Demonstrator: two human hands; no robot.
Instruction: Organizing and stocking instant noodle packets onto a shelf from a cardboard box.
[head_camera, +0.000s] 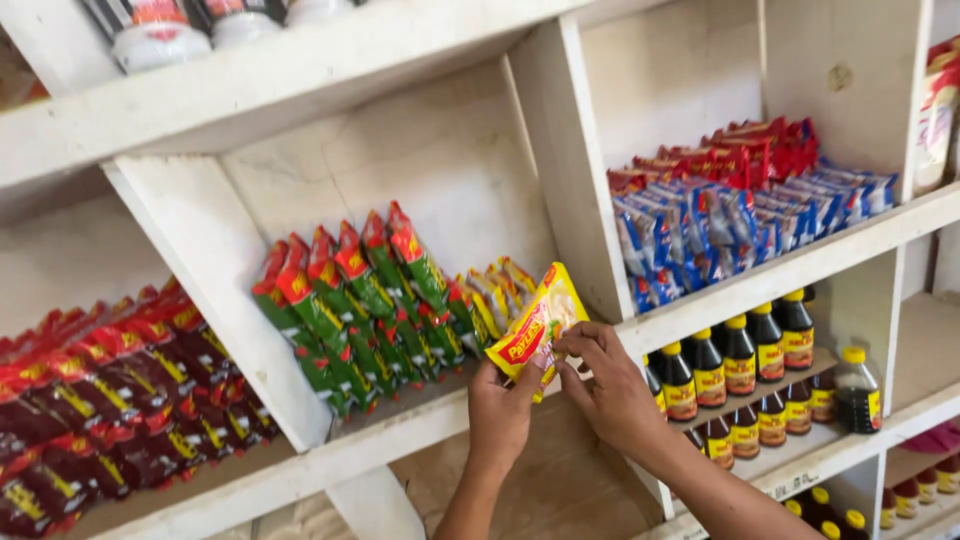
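In the head view, both hands hold one yellow packet (538, 325) upright at the front lip of the white shelf (420, 415), in the middle compartment. The left hand (500, 410) pinches its lower edge between thumb and fingers, and the right hand (610, 385) nips the packet's right side with its fingertips, both closed on it. The packet looks light, soft and crinkly, probably a little slick, so its edges and sealed ends seem the best places to hold. Just behind it stands a row of more yellow packets (500, 290), and to their left a leaning row of green and red packets (360, 300) crowds the compartment. Dark red packets (110, 400) fill the left bay, blue packets (730, 230) the right, with dark bottles (740, 360) below, near the right wrist.
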